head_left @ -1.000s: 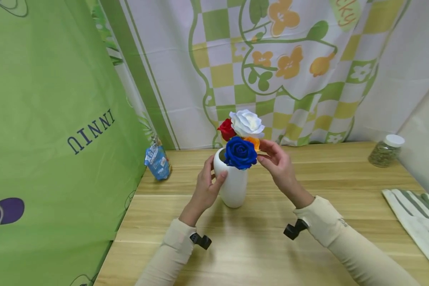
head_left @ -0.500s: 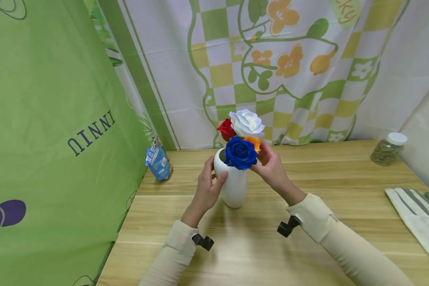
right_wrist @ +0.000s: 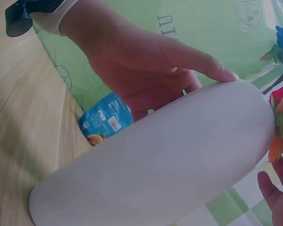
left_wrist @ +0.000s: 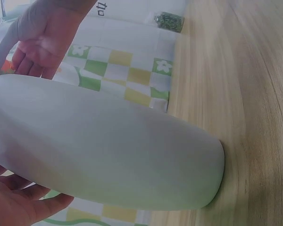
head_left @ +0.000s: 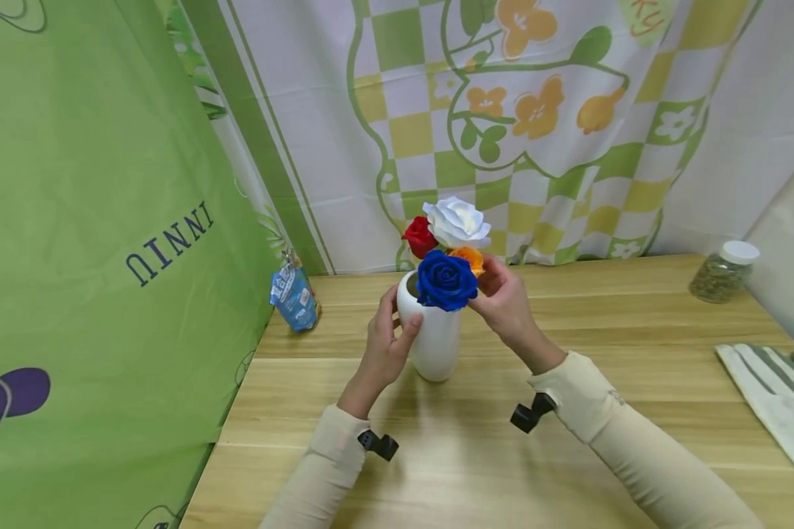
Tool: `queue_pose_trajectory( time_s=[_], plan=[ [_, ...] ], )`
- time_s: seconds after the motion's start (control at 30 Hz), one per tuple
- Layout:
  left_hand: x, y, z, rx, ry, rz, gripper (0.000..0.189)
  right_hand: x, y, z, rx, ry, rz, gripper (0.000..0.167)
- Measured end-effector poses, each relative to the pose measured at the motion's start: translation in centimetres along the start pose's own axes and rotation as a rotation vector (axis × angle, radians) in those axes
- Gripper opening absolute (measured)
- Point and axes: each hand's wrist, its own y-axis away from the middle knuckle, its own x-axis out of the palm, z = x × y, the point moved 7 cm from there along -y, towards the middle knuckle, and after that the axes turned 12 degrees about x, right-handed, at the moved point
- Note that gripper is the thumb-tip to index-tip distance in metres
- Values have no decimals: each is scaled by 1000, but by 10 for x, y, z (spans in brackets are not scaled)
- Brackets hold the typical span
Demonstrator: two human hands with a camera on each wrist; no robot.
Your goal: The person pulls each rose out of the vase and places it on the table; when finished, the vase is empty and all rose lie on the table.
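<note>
A white vase (head_left: 434, 349) stands upright on the wooden table, and my left hand (head_left: 385, 345) grips its upper left side, thumb in front. Out of its mouth rise a blue rose (head_left: 446, 281), a white rose (head_left: 458, 222), a red rose (head_left: 420, 236) and an orange rose (head_left: 470, 260). My right hand (head_left: 506, 305) is at the right of the blooms, its fingers by the orange petals. In the right wrist view its thumb stands apart from the orange rose (right_wrist: 282, 127). The blue rose partly hides the right thumb in the head view.
A blue pouch (head_left: 295, 297) stands at the table's back left, by the green curtain (head_left: 106, 147). At the right are a lidded jar (head_left: 723, 272) of dried green bits and a white-and-green glove (head_left: 777, 400). A patterned curtain (head_left: 503, 147) hangs behind.
My right hand has shifted slightly left, closer to the orange and blue roses. The left hand keeps its grip on the vase. The view has moved slightly.
</note>
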Motion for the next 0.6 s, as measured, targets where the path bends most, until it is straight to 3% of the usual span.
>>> queue_pose_trajectory(
  time_s=[0.23,0.6],
  plan=[
    [-1,0,-2,-14,6,2,65,-2,-2,2,35,-89,-31,43],
    [-2,1,-3,-18,4,0,65,-5,-3,15,4,-156,-28,44]
  ],
)
